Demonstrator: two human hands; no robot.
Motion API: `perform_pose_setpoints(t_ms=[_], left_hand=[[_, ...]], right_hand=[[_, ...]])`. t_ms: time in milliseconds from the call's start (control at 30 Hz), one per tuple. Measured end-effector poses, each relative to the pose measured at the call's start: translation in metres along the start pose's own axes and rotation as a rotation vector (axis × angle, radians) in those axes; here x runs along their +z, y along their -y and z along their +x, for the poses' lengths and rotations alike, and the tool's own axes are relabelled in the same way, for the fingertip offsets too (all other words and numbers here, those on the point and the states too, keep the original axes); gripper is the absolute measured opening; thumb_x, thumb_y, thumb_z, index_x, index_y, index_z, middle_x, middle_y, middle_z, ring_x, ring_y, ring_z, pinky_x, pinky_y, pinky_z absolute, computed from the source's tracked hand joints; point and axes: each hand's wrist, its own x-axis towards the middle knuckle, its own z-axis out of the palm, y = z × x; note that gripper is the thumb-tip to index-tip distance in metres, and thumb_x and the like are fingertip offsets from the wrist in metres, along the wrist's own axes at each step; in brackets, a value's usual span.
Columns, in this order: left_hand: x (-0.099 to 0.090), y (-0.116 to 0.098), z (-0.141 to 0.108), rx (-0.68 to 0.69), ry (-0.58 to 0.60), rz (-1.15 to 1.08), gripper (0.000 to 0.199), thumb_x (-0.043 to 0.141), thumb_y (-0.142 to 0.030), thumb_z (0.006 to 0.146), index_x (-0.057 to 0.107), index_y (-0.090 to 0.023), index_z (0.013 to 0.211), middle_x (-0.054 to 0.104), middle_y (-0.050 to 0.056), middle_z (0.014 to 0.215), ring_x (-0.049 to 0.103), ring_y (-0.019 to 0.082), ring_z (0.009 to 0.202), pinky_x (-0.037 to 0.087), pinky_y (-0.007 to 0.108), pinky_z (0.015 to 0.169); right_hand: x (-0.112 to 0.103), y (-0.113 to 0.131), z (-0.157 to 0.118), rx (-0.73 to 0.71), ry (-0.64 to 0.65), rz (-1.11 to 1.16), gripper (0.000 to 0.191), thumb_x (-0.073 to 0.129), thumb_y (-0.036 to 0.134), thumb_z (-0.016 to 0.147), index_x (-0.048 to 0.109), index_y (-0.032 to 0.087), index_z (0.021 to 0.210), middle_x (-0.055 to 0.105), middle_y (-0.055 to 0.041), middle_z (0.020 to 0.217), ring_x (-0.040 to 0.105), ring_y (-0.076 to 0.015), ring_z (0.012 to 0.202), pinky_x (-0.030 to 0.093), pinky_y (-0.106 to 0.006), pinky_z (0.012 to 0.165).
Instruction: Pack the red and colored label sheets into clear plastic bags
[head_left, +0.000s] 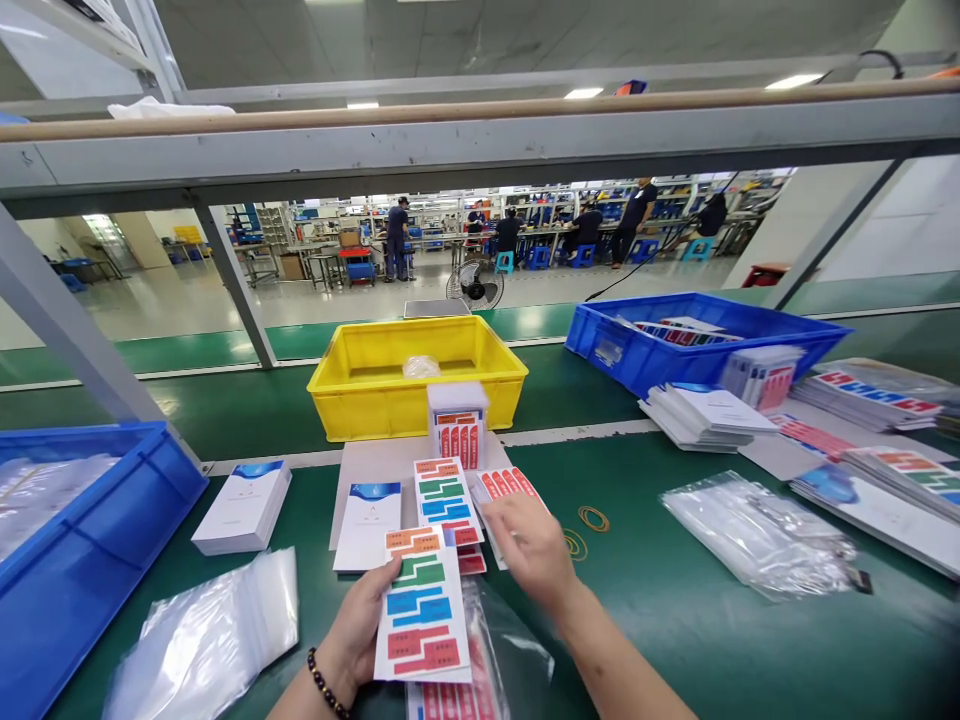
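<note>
My left hand (358, 630) is closed on a sheet of coloured labels (424, 610) in orange, green, blue and red, with another white piece showing behind its edge. My right hand (529, 545) has its fingers curled over the lower edge of a sheet of red labels (508, 484); the fingertips are partly hidden. Between the hands lie more coloured label sheets (444, 492), beside a white booklet (369, 518) with a blue top. Under the left hand's sheet is a clear plastic bag (491, 650) with red-printed pieces. A clear box of red label cards (459, 425) stands behind.
A yellow bin (416, 405) stands at the back, a blue bin (652, 350) at right, another blue bin (97, 530) at left. Booklets (244, 505) and plastic bags (217, 630) lie left. Rubber bands (593, 518), bags (757, 535) and printed stacks (874, 400) lie right.
</note>
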Motion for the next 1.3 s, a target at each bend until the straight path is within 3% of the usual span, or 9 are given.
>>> perform_pose_setpoints(t_ms=[67,133,300,533,933,1167,1300], left_hand=[[0.004,-0.001,-0.005,0.001,-0.026,0.027,0.037,0.055,-0.027,0.082,0.051,0.0,0.108,0.068,0.016,0.083,0.067,0.027,0.073,0.051,0.037,0.072],[0.01,-0.002,-0.01,0.004,-0.056,0.045,0.038,0.056,-0.026,0.082,0.049,0.0,0.11,0.068,0.016,0.082,0.067,0.027,0.072,0.052,0.036,0.069],[0.02,-0.005,-0.019,0.002,-0.107,0.098,0.033,0.052,-0.026,0.085,0.05,-0.003,0.108,0.068,0.015,0.083,0.067,0.027,0.074,0.053,0.034,0.065],[0.024,-0.006,-0.022,-0.01,-0.101,0.119,0.023,0.047,-0.025,0.088,0.052,-0.005,0.097,0.069,0.013,0.079,0.067,0.026,0.072,0.053,0.033,0.064],[0.022,-0.006,-0.02,-0.005,-0.094,0.129,0.026,0.049,-0.026,0.087,0.049,-0.004,0.101,0.068,0.014,0.078,0.067,0.027,0.069,0.053,0.034,0.065],[0.02,-0.006,-0.02,-0.008,-0.103,0.121,0.031,0.051,-0.026,0.086,0.048,-0.002,0.105,0.068,0.017,0.081,0.067,0.029,0.072,0.053,0.035,0.064],[0.018,-0.006,-0.019,0.015,-0.089,0.11,0.03,0.053,-0.024,0.084,0.049,-0.002,0.104,0.068,0.017,0.081,0.067,0.028,0.071,0.053,0.036,0.065]], right_hand=[[-0.003,-0.022,0.0,0.162,-0.028,-0.263,0.024,0.04,0.026,0.089,0.06,0.014,0.081,0.059,-0.008,0.077,0.05,-0.0182,0.073,0.035,-0.032,0.067],[-0.003,-0.034,-0.001,0.275,0.036,-0.485,0.026,0.047,0.036,0.085,0.06,0.014,0.081,0.058,-0.0099,0.083,0.049,-0.0209,0.076,0.034,-0.033,0.068],[0.006,-0.03,-0.003,0.357,0.199,-0.743,0.028,0.058,0.042,0.075,0.054,0.015,0.071,0.056,-0.0095,0.078,0.048,-0.0228,0.074,0.032,-0.033,0.065],[0.006,-0.028,-0.003,0.381,0.216,-0.722,0.019,0.058,0.033,0.075,0.053,0.016,0.068,0.057,-0.0093,0.077,0.048,-0.0227,0.074,0.032,-0.031,0.061],[-0.003,-0.028,0.001,0.472,0.239,-0.586,0.022,0.055,0.033,0.078,0.055,0.015,0.065,0.056,-0.0072,0.074,0.048,-0.0199,0.072,0.036,-0.03,0.065],[-0.016,-0.028,0.008,0.664,0.333,-0.595,0.02,0.052,0.033,0.078,0.058,0.015,0.079,0.054,-0.0093,0.096,0.049,-0.0215,0.087,0.036,-0.029,0.072],[-0.024,-0.037,0.01,0.788,0.356,-0.594,0.036,0.051,0.041,0.077,0.057,0.012,0.098,0.056,-0.0131,0.103,0.05,-0.0263,0.094,0.036,-0.033,0.073]])
